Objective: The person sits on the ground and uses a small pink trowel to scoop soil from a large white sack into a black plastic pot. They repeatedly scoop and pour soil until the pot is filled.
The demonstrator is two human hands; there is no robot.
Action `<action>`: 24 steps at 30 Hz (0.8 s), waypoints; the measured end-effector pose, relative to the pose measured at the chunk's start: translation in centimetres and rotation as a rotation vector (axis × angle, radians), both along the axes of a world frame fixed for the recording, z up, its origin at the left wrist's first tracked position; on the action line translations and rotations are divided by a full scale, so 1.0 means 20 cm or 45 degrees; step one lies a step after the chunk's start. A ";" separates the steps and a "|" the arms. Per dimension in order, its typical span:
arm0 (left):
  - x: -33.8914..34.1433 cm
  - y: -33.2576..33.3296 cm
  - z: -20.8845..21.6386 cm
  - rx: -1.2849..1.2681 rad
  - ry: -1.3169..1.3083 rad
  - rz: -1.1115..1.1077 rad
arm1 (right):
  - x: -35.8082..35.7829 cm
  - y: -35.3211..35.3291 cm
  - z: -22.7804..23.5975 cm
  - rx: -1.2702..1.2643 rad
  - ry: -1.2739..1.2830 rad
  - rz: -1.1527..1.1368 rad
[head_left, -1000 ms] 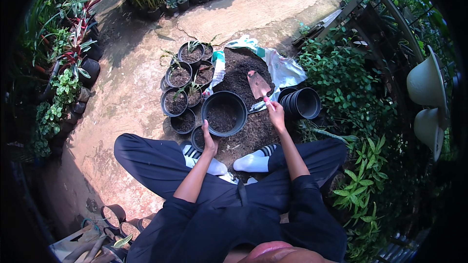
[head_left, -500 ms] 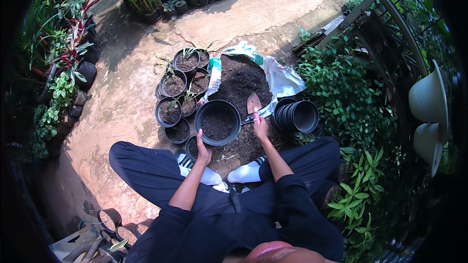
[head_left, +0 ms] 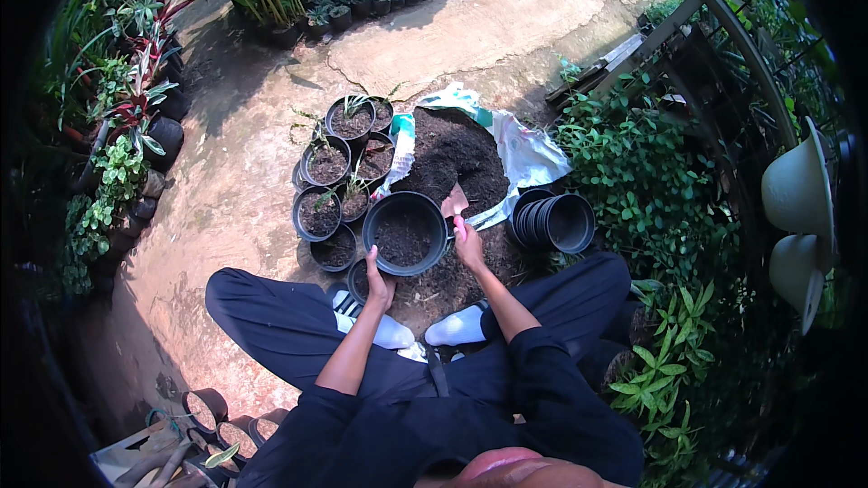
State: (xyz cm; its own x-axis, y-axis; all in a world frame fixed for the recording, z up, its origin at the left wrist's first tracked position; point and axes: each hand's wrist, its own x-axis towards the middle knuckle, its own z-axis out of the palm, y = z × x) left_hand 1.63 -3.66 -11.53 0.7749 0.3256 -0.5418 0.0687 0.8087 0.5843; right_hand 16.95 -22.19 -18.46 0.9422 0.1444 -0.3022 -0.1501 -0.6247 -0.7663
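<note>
I sit on the ground with legs spread. My left hand [head_left: 377, 276] grips the near rim of a large black pot [head_left: 404, 233] partly filled with soil. My right hand [head_left: 467, 244] holds a small trowel [head_left: 454, 203] by its handle, blade up at the pot's right rim, against the edge of the soil heap. The dark soil heap [head_left: 457, 155] lies on an opened white sack [head_left: 529, 154] just beyond the pot.
Several small black pots with seedlings [head_left: 342, 176] stand left of the big pot. A stack of empty black pots [head_left: 553, 221] lies on its side at the right. Green shrubs [head_left: 651, 190] and a metal fence flank the right; potted plants [head_left: 127, 117] line the left of the path.
The trowel has come down from above the soil heap to the pot's right rim. My left hand stays on the pot rim. The view has shifted slightly.
</note>
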 end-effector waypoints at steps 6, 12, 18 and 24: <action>-0.02 -0.02 -0.04 0.010 -0.001 0.003 | 0.08 0.01 -0.18 0.233 0.005 -0.081; -0.05 0.01 -0.09 0.013 -0.027 0.036 | 0.10 -0.01 -0.23 0.583 0.259 -0.090; -0.04 -0.01 -0.05 0.000 0.000 0.035 | 0.06 -0.06 -0.07 0.863 0.365 -0.155; -0.04 -0.02 -0.11 -0.021 -0.027 0.015 | 0.04 -0.14 0.26 0.884 0.329 -0.102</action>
State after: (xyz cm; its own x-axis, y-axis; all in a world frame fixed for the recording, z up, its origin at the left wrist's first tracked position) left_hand 0.91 -4.16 -13.65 0.7825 0.3259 -0.5306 0.0469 0.8188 0.5722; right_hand 17.79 -25.05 -13.33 0.8692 0.3166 -0.3799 -0.4037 0.0104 -0.9149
